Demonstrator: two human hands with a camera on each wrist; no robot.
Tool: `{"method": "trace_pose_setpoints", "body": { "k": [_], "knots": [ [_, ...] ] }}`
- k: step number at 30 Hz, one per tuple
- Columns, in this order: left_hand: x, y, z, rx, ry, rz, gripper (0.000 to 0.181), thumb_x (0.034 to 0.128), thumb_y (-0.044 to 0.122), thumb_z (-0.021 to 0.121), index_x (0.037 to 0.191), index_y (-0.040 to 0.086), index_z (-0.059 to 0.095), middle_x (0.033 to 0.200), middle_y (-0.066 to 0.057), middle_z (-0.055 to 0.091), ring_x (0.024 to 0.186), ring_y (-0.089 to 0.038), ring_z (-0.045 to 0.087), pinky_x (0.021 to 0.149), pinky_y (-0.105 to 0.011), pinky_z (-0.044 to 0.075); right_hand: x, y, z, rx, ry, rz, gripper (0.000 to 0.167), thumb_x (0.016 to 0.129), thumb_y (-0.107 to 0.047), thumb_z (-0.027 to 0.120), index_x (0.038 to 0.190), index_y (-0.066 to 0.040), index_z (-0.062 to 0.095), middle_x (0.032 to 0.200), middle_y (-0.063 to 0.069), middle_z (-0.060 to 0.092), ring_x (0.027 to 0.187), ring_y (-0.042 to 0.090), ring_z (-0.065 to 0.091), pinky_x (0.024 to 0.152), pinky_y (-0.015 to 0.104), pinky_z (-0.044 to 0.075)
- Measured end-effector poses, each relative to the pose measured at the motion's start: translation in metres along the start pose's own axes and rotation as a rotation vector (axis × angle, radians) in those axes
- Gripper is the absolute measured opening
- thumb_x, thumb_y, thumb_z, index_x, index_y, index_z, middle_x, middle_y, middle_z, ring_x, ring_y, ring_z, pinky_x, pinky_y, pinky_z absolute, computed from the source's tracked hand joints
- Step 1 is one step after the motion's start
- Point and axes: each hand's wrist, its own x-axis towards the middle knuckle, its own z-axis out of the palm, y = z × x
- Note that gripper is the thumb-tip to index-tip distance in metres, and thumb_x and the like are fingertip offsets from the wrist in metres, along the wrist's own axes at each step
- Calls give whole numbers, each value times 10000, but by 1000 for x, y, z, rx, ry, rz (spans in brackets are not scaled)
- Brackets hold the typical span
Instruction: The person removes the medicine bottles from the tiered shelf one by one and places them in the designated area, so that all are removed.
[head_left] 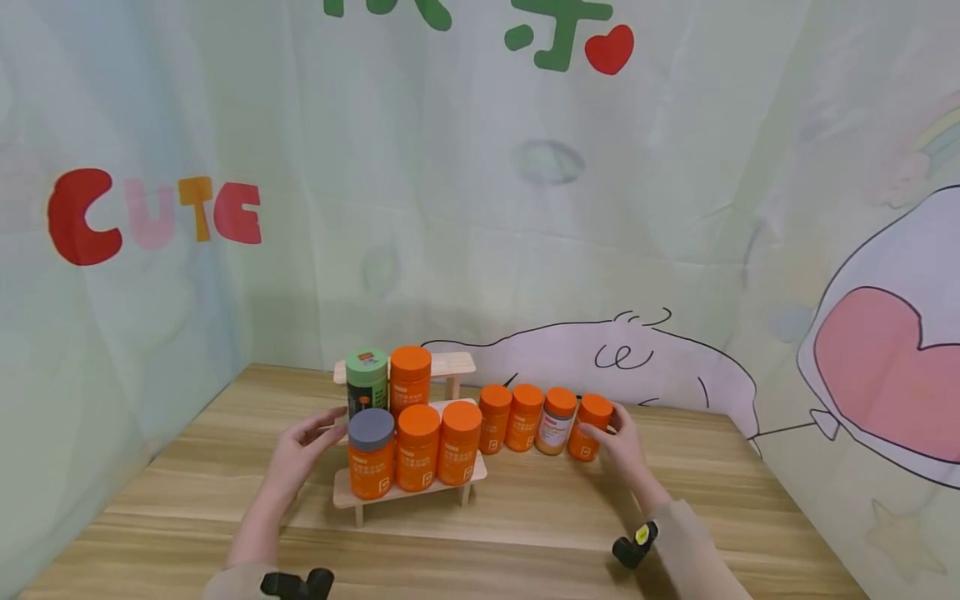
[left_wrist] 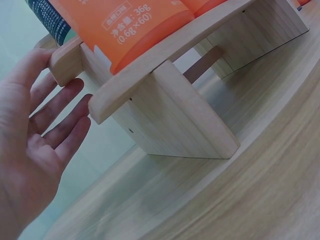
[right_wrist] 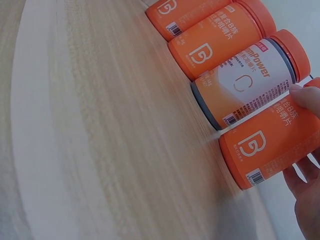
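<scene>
My right hand (head_left: 624,442) grips an orange supplement bottle (head_left: 588,433) at the right end of a row on the table. In the right wrist view, the thumb presses near its lid and the fingers curl round the far side. Beside it stands a bottle with a white label (right_wrist: 250,80), then more orange bottles (head_left: 527,417). My left hand (left_wrist: 35,120) is at the left end of a stepped wooden shelf (left_wrist: 185,115), its fingers loosely bent and touching a step's end. The shelf's front step holds a grey-lidded bottle (head_left: 371,458) and two orange-lidded bottles (head_left: 418,450).
Behind the front row, a green-lidded bottle (head_left: 367,375) and another orange bottle (head_left: 410,379) stand on the shelf, their bases hidden. The wooden table (head_left: 540,517) ends at a printed cloth backdrop (head_left: 465,208). Bare wood lies in front of the row.
</scene>
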Motion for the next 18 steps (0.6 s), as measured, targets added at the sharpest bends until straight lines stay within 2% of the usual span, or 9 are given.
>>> {"method": "trace_pose_setpoints", "body": {
  "k": [4, 7, 9, 14, 18],
  "knots": [
    [0, 0, 0, -23, 0, 9, 512, 984, 291, 595, 1393, -7, 516, 1199, 169, 571, 972, 158, 481, 847, -87, 416, 1, 1, 0, 6, 11, -8, 553, 858, -57, 727, 1343, 24, 474, 1312, 247, 564, 1143, 251, 555, 881, 188, 451],
    [0, 0, 0, -34, 1, 10, 505, 984, 278, 598, 1394, -5, 516, 1141, 235, 535, 976, 154, 481, 849, -87, 415, 2, 1, 1, 4, 9, -14, 554, 860, -62, 725, 1346, 22, 472, 1310, 244, 563, 1127, 228, 553, 894, 208, 457],
    [0, 0, 0, -32, 1, 9, 503, 986, 276, 594, 1395, -6, 514, 1180, 185, 553, 976, 152, 478, 849, -87, 414, 2, 1, 0, 4, 3, -12, 562, 864, -74, 723, 1354, 19, 464, 1322, 239, 556, 1150, 247, 544, 932, 253, 463],
    [-2, 2, 0, -14, 3, 8, 495, 994, 276, 580, 1391, -12, 516, 1367, -126, 545, 968, 156, 475, 848, -95, 415, 0, -1, 0, 16, -24, 4, 583, 883, -102, 713, 1380, 14, 432, 1370, 243, 519, 1245, 340, 500, 1046, 437, 429],
    [-2, 3, 1, -8, 0, 5, 498, 995, 280, 576, 1391, -14, 514, 1414, -207, 501, 964, 164, 466, 848, -96, 413, -2, -4, -1, 34, -39, 22, 615, 900, -125, 699, 1415, 10, 390, 1415, 243, 476, 1307, 365, 450, 1095, 513, 375]
  ]
}}
